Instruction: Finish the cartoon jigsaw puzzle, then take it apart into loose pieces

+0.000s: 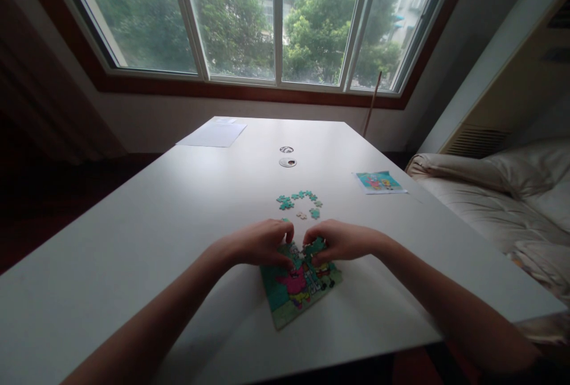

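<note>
A partly built cartoon jigsaw puzzle [299, 291] lies on the white table [133, 242] near its front edge. My left hand [262, 241] rests on the puzzle's upper left part with its fingers curled and pressing down. My right hand [339, 241] is curled beside it and pinches a green puzzle piece [314, 246] at the puzzle's top edge. The two hands almost touch. Several loose teal puzzle pieces [299, 202] lie scattered just beyond the hands.
A small reference picture card [380, 182] lies at the right of the table. White paper sheets [212, 133] sit at the far left corner. Two round cable holes [287, 157] are in the tabletop's middle. A cream sofa [499, 195] stands at the right, with windows behind.
</note>
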